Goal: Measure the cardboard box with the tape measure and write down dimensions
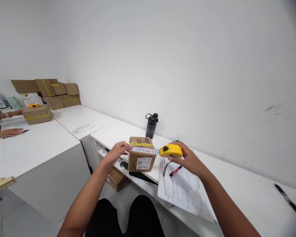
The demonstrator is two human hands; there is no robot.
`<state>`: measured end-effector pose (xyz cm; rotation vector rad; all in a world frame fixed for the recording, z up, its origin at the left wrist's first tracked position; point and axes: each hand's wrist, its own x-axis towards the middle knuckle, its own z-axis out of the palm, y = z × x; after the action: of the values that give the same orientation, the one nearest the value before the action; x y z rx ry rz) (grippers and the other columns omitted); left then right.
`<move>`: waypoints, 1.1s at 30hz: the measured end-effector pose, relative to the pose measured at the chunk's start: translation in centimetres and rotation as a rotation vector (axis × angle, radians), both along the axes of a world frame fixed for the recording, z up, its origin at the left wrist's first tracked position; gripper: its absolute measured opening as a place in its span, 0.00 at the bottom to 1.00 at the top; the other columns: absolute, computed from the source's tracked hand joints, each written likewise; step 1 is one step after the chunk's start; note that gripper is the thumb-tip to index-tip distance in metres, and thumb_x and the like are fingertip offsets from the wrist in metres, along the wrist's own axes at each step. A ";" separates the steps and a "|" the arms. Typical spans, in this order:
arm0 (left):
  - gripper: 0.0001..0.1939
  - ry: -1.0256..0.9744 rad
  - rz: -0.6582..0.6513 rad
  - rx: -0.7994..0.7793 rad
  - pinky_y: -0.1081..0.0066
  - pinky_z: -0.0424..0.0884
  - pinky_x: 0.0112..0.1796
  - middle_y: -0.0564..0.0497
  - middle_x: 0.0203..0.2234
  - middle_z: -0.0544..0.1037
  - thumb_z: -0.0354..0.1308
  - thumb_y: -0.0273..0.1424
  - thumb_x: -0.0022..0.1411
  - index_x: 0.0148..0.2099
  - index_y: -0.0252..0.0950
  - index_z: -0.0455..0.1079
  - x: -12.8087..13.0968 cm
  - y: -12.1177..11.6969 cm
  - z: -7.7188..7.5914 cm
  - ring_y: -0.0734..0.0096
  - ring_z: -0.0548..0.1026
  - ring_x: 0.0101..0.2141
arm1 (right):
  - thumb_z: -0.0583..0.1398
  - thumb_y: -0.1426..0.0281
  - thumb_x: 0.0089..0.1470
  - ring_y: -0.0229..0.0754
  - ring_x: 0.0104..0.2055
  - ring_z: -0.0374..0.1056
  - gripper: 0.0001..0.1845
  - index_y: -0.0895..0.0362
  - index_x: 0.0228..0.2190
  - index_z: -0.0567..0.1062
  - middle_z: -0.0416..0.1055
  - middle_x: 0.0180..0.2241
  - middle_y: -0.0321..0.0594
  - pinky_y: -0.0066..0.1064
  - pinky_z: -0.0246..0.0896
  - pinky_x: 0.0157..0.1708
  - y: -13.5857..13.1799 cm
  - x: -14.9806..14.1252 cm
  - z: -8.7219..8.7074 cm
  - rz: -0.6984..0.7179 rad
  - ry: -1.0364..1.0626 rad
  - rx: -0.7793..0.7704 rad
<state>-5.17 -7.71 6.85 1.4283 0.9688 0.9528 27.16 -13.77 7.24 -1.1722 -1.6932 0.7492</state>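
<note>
A yellow tape measure point(172, 150) is gripped in my right hand point(188, 158), to the right of a small cardboard box point(141, 154). Its white blade point(145, 150) runs leftward across the upper front of the box. My left hand point(118, 152) pinches the far end of the blade at the box's left edge. The box carries yellow tape on top and a white label point(144, 163) on its front. Beneath my right hand lie written paper sheets point(187, 191) with a red and black pen point(175, 171) on them.
A dark water bottle point(151, 125) stands behind the box near the wall. Another carton point(116, 178) sits below the shelf. At left, a co-worker's hands are near a taped box point(37, 114), with stacked cartons point(54, 102) behind. A black strip-like object point(289, 200) lies far right.
</note>
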 end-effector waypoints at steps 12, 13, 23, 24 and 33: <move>0.34 0.256 0.296 -0.123 0.67 0.65 0.34 0.44 0.39 0.73 0.63 0.57 0.41 0.40 0.36 0.60 2.8 5.2 -3.4 0.59 0.71 0.40 | 0.60 0.58 0.51 0.46 0.50 0.65 0.35 0.51 0.59 0.59 0.64 0.56 0.43 0.40 0.63 0.46 9.1 -0.1 -4.3 -0.052 -0.122 0.058; 0.35 0.229 0.308 -0.133 0.67 0.65 0.34 0.44 0.41 0.73 0.63 0.56 0.42 0.42 0.36 0.59 3.1 5.0 -3.7 0.59 0.71 0.41 | 0.59 0.58 0.52 0.46 0.51 0.64 0.35 0.51 0.60 0.57 0.63 0.57 0.44 0.40 0.63 0.46 9.1 -0.3 -4.5 -0.045 -0.138 0.056; 0.26 0.334 0.303 0.014 0.67 0.64 0.33 0.48 0.30 0.73 0.60 0.55 0.47 0.32 0.35 0.63 2.2 4.2 -0.9 0.63 0.72 0.34 | 0.56 0.62 0.56 0.51 0.55 0.64 0.28 0.53 0.57 0.60 0.62 0.58 0.48 0.45 0.63 0.48 7.8 -0.7 -3.7 -0.167 -0.354 0.254; 0.24 0.381 0.298 0.079 0.68 0.64 0.32 0.49 0.28 0.72 0.60 0.53 0.49 0.29 0.35 0.63 1.9 3.1 0.2 0.64 0.71 0.31 | 0.56 0.63 0.56 0.52 0.54 0.65 0.26 0.54 0.55 0.63 0.64 0.57 0.49 0.47 0.63 0.49 6.6 -0.9 -3.4 -0.191 -0.379 0.311; 0.13 0.208 0.060 0.134 0.70 0.68 0.34 0.53 0.28 0.69 0.60 0.44 0.57 0.35 0.40 0.66 3.8 -14.4 -2.8 0.70 0.68 0.30 | 0.64 0.76 0.46 0.51 0.49 0.71 0.23 0.45 0.44 0.68 0.74 0.47 0.41 0.50 0.69 0.45 -12.1 -5.7 -10.8 -0.138 0.017 0.494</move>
<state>-1.39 -22.08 4.08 1.6434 1.1231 0.9405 21.47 -25.92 -3.53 -0.9157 -1.6382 0.2304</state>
